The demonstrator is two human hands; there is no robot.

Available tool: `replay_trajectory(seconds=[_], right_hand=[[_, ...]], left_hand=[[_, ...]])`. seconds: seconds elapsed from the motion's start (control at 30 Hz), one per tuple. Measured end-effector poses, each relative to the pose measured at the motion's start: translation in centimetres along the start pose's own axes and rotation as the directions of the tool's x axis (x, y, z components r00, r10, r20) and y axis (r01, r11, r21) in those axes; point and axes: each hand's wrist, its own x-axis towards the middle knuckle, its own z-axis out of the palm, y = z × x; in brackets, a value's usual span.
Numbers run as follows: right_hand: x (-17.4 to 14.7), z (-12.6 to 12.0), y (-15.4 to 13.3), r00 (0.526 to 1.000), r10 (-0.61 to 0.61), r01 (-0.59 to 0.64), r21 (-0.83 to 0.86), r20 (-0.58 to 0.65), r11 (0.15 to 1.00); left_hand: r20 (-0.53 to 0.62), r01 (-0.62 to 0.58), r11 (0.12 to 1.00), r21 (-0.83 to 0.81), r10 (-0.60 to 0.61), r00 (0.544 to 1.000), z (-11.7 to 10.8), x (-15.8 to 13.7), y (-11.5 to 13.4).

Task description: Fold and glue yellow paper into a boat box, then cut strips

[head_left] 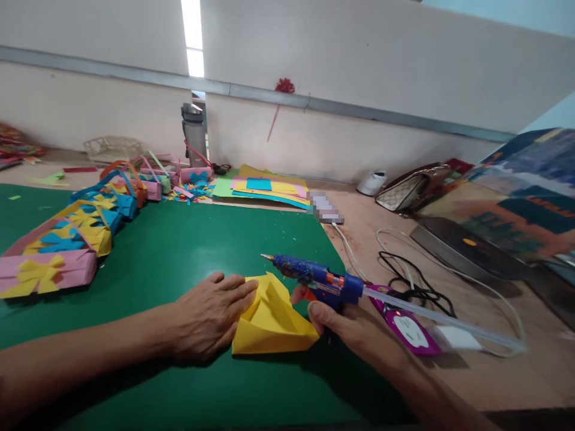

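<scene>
Near middle, on the green mat [202, 239]: folded yellow paper [275, 338]. I see the left hand [209, 314] laid over its left side, fingers outstretched; whether it pinches, I cannot tell. Right hand [336, 320] grasps the blue glue gun [321, 276], nozzle leftward. Farther left, paper baskets [49, 272]; far, coloured sheets [265, 185], grey bottle [194, 136].

Folded paper [275, 342] sits on the mat [211, 239], nr front; L hand [209, 314] on its L side, R hand [344, 326] w/ glue gun [309, 272] at its R. Out on the L, paper baskets [49, 274] run in a row front to back. Bottle [195, 134] stands behind them nr the wall [323, 140], scraps [191, 193] in front of it. Paper stack [269, 188] lies along mat's back edge, phone [325, 207] just R of it. Further R: power strip [406, 326] beside R hand, handbag [404, 188] well behind, nr wall.
</scene>
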Motion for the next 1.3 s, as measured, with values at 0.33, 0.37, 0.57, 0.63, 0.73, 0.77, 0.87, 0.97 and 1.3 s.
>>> replay_trajectory(seconds=[0.33, 0.37, 0.57, 0.63, 0.73, 0.77, 0.87, 0.97, 1.3], right_hand=[[-0.7, -1.6, -2.5, 0.998, 0.029, -0.024, -0.094, 0.052, 0.995], [-0.7, -1.7, -3.0, 0.998, 0.022, -0.011, -0.171, 0.057, 0.985], [0.1, -1.3, -5.1, 0.985, 0.068, 0.026, -0.53, 0.158, 0.848], [0.4, -1.0, -5.4, 0.978, 0.067, 0.058, -0.562, 0.198, 0.825], [0.6, -0.7, -5.6, 0.963, 0.078, 0.101, -0.611, 0.259, 0.785], [0.7, -0.7, -5.6, 0.958, 0.09, 0.108, -0.633, 0.272, 0.766], [1.2, -0.5, -5.6, 0.951, 0.149, 0.086, -0.697, 0.27, 0.712], [1.9, -0.3, -5.7, 0.946, 0.23, 0.011, -0.734, 0.227, 0.68], [2.3, -0.8, -5.5, 0.945, 0.257, -0.058, -0.67, 0.202, 0.74]], left_hand=[[-0.064, -0.011, 0.999, 0.034, 0.013, 0.998, 0.5, -0.2, 0.1], [-0.066, -0.015, 0.999, 0.033, 0.017, 0.998, 0.5, -0.2, 0.1], [-0.086, -0.006, 1.0, 0.023, 0.008, 0.996, 1.0, -0.3, 0.0], [-0.082, -0.003, 1.0, 0.025, 0.005, 0.997, 1.1, -0.4, 0.0], [-0.084, -0.003, 1.0, 0.025, 0.005, 0.996, 1.2, -0.4, 0.1], [-0.086, -0.004, 1.0, 0.024, 0.006, 0.996, 1.2, -0.4, 0.1], [-0.087, -0.006, 1.0, 0.017, 0.007, 0.996, 1.1, -0.5, 0.2], [-0.082, -0.007, 1.0, 0.009, 0.008, 0.997, 1.1, -0.4, 0.2], [-0.109, -0.007, 1.0, -0.005, 0.006, 0.994, 1.1, -0.5, 0.1]])
